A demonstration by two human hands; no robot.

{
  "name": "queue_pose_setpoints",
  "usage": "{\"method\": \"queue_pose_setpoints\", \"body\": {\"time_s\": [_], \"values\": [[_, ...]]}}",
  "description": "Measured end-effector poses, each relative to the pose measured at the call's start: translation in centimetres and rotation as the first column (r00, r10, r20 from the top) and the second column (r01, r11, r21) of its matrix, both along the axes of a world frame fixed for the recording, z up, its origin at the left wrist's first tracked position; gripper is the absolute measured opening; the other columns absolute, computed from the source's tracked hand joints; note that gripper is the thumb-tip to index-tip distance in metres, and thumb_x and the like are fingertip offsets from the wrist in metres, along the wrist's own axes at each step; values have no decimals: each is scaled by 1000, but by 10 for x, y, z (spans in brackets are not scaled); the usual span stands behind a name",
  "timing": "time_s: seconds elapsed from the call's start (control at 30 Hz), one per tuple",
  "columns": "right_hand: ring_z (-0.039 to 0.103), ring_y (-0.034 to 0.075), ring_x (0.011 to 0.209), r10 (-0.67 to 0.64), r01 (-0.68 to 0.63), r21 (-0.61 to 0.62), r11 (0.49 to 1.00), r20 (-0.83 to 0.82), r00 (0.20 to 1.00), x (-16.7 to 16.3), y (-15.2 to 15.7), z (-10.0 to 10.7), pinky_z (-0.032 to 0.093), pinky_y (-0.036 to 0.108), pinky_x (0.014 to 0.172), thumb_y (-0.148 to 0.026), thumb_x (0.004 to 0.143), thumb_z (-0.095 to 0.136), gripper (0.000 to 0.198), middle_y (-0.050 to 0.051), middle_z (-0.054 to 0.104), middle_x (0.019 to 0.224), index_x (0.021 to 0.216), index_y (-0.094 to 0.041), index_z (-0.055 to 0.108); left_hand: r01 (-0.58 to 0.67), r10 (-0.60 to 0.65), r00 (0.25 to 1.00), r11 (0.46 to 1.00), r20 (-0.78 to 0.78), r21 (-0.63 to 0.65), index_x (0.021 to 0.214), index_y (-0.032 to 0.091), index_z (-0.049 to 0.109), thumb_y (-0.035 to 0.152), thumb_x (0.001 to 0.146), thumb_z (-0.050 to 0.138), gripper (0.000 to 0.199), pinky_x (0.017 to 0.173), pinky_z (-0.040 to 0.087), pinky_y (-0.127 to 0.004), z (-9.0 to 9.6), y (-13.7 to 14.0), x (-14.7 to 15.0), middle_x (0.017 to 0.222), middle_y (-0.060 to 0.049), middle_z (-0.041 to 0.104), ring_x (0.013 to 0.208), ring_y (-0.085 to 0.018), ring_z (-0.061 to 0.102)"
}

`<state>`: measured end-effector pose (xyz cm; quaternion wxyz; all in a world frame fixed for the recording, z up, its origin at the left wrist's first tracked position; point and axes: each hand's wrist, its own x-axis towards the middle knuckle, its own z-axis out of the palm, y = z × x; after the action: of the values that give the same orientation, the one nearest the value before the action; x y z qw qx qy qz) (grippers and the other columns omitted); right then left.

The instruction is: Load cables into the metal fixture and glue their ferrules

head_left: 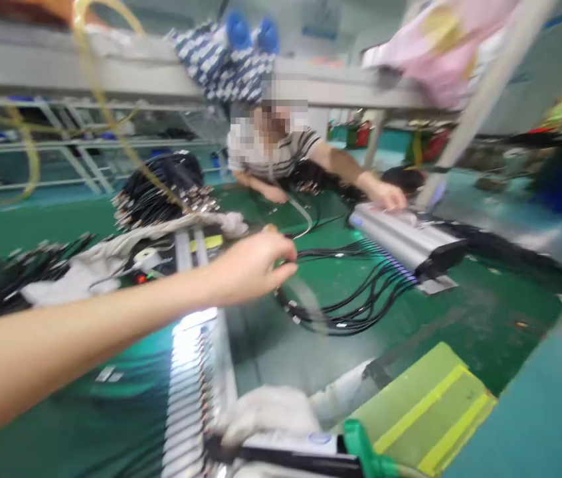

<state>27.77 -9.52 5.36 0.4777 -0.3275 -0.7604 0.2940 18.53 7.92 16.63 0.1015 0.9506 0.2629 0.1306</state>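
Observation:
My left hand [256, 265] reaches in from the left with thumb and fingers pinched together. What is between the fingertips is blurred. Black cables [351, 325] run from under and beside that hand to a silver metal housing [400, 236]. A faint pale strip [313, 305] hangs just below my fingertips, smeared by motion. Under my wrist stands a lit rack [186, 411] with a row of cable ends along it. My right hand does not show plainly. A white cloth-like shape [271, 415] lies around a black and white tool with a green end [361, 448] at the bottom.
Across the green table [500, 312], a co-worker [281, 149] has one hand on the silver housing. A coiled cable bundle [161, 189] lies at back left. A yellow-green taped board [425, 411] is at lower right. Yellow tubing [96, 99] hangs from the overhead shelf [146, 70].

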Motion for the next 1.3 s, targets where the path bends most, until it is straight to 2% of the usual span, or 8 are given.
{"method": "queue_pose_setpoints", "body": {"time_s": [0.1, 0.17, 0.33, 0.43, 0.57, 0.73, 0.93, 1.3], "values": [[63, 20, 97, 52, -58, -61, 996, -101, 994, -8, 1, -12, 56, 40, 83, -33, 95, 58, 28, 8, 61, 115, 116, -16, 58, -119, 126, 983, 991, 133, -55, 91, 16, 64, 25, 91, 50, 16, 74, 45, -26, 16, -22, -41, 86, 0, 64, 80, -13, 59], [64, 20, 97, 55, -71, -95, 993, -161, 985, -10, 4, -18, 57, 38, 82, -28, 94, 58, 20, 8, 63, 110, 110, -16, 60, -132, 148, 963, 988, 227, -82, 85, 16, 64, 22, 90, 53, 13, 69, 44, -24, 8, -47, -73, 79, 2, 62, 72, -11, 57], [67, 19, 96, -70, 58, -114, 992, -101, 992, -7, 10, -22, 56, 28, 86, -9, 80, 59, 19, 7, 69, 101, 96, -17, 66, -256, 288, 949, 941, 130, -222, 88, 17, 63, 20, 92, 51, 13, 74, 47, -27, -56, -111, -148, 83, -2, 64, 80, -13, 58], [69, 18, 91, -133, 132, -112, 985, 5, 991, -6, 14, -20, 57, 24, 84, -11, 78, 60, 16, 7, 71, 97, 91, -17, 67, -255, 268, 963, 945, 38, -205, 107, 16, 62, 17, 93, 49, 20, 82, 51, -31, -98, -144, -174, 101, -7, 67, 93, -17, 60], [70, 21, 93, -118, 122, -103, 987, 45, 992, -7, 16, -17, 59, 29, 84, -11, 78, 61, 18, 10, 71, 99, 94, -15, 67, -194, 194, 980, 981, -56, 4, 132, 9, 50, 14, 91, 50, 41, 99, 47, -40, -134, -182, -185, 132, -13, 59, 122, -25, 52], [70, 25, 93, -59, 65, -51, 997, 118, 991, -5, 8, -19, 61, 35, 77, -11, 74, 61, 24, 11, 71, 100, 98, -15, 65, -215, 216, 971, 976, -102, 27, 140, 9, 42, 5, 88, 48, 52, 106, 38, -40, -155, -203, -188, 145, -10, 48, 135, -26, 39], [70, 25, 93, -59, 60, 0, 998, 174, 983, -4, -3, -27, 61, 37, 75, -15, 73, 61, 28, 9, 71, 96, 101, -16, 64, -227, 224, 973, 973, -56, -38, 138, 8, 44, 5, 89, 48, 49, 110, 25, -40, -158, -203, -187, 145, -10, 48, 137, -25, 34], [72, 24, 88, -108, 106, 24, 994, 219, 970, -13, 4, -22, 62, 33, 71, -18, 75, 59, 22, 9, 72, 92, 97, -16, 63, -208, 208, 978, 975, 3, -74, 138, 6, 44, 3, 86, 53, 52, 107, 27, -41, -159, -199, -186, 143, -13, 50, 136, -26, 35]]}}
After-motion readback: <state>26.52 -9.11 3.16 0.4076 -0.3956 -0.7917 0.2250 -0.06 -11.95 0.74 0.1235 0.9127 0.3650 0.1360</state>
